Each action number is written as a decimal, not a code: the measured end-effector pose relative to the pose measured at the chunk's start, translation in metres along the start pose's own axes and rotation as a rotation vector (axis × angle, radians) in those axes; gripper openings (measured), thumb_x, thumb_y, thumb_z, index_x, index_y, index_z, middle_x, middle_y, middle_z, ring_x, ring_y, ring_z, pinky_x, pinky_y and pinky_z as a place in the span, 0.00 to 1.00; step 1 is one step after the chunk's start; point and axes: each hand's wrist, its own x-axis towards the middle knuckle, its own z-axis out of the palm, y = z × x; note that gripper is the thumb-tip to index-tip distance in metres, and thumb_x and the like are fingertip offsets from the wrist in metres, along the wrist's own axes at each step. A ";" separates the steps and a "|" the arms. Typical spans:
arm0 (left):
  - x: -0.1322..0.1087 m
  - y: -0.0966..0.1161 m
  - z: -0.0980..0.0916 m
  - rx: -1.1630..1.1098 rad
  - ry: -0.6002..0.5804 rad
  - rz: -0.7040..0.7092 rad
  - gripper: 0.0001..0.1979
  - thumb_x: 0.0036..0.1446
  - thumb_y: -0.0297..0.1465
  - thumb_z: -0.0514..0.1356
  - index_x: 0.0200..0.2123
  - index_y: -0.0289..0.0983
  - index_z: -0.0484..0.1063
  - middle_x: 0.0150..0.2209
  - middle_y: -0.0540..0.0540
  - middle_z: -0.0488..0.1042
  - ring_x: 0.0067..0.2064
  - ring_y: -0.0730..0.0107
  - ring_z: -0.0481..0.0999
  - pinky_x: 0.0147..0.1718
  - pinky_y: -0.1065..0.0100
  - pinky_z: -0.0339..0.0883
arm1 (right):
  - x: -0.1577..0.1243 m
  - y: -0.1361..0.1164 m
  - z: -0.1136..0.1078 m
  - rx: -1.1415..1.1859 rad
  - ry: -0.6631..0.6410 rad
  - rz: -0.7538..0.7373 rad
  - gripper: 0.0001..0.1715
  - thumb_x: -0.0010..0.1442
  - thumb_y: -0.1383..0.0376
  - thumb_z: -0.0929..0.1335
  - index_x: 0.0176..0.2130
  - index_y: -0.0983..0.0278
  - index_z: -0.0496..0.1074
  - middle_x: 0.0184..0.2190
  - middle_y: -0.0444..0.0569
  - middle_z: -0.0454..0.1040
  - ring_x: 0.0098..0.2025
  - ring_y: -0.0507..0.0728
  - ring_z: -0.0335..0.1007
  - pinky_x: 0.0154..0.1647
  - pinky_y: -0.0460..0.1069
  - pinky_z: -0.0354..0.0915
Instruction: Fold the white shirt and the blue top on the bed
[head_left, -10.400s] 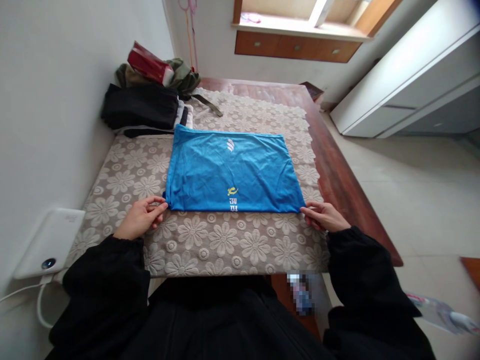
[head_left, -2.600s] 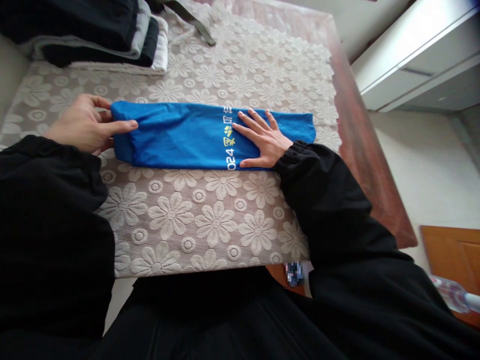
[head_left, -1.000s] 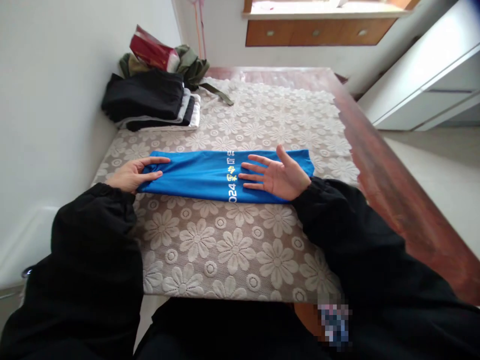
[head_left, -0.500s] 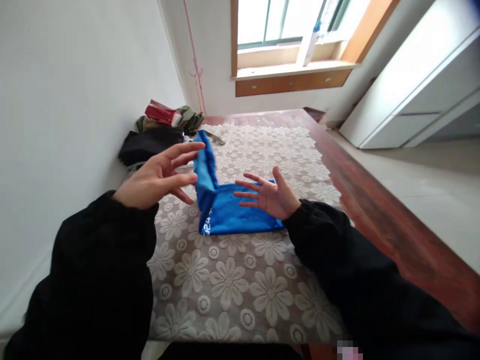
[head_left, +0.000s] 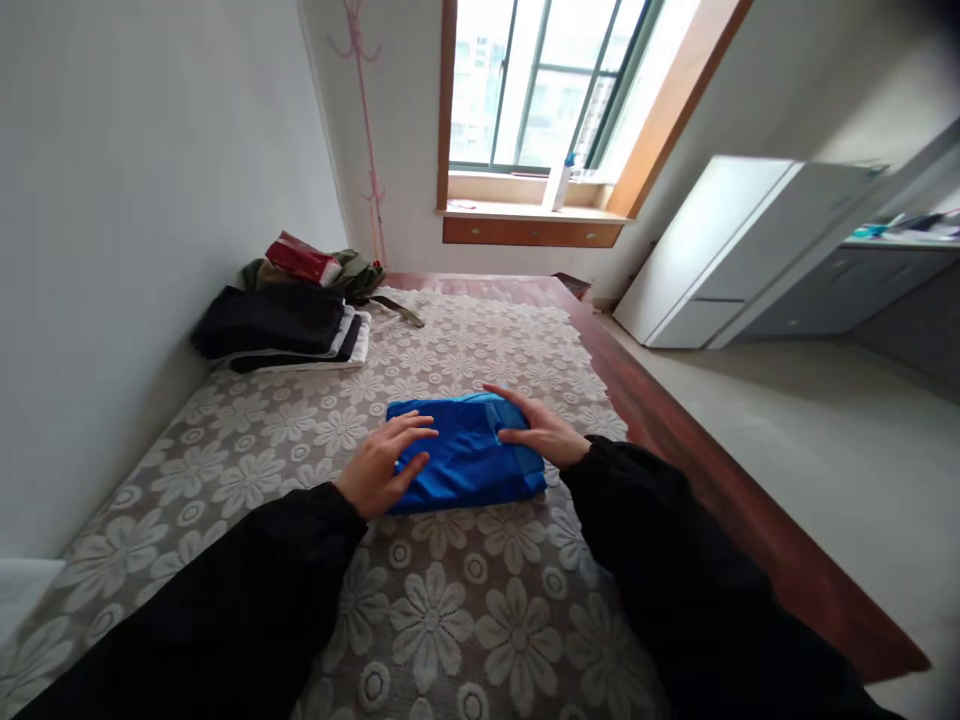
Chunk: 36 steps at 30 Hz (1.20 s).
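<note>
A blue shirt (head_left: 469,462) lies folded into a small rectangle on the flower-patterned lace cloth (head_left: 450,590) that covers the wooden table. My left hand (head_left: 380,470) rests flat on the shirt's left part, fingers spread. My right hand (head_left: 536,432) lies flat on its right part, fingers pointing left along the top edge. Neither hand grips the cloth; both press down on it.
A stack of folded dark and white clothes (head_left: 281,328) sits at the far left against the wall, with a red box (head_left: 301,259) and a green garment (head_left: 354,272) behind it. The table's bare wooden edge (head_left: 720,480) runs along the right. A white cabinet (head_left: 720,250) stands beyond.
The long blue strip was folded over from the left by my left hand, making a short rectangle. Both hands now lie flat on it. My head has tilted up toward the window.
</note>
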 end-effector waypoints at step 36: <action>-0.009 -0.015 0.024 0.458 -0.213 -0.025 0.35 0.77 0.47 0.47 0.78 0.38 0.61 0.82 0.41 0.50 0.83 0.43 0.45 0.80 0.39 0.41 | -0.013 -0.004 0.010 0.249 0.247 0.346 0.65 0.44 0.71 0.81 0.70 0.51 0.53 0.38 0.37 0.76 0.36 0.56 0.76 0.39 0.55 0.82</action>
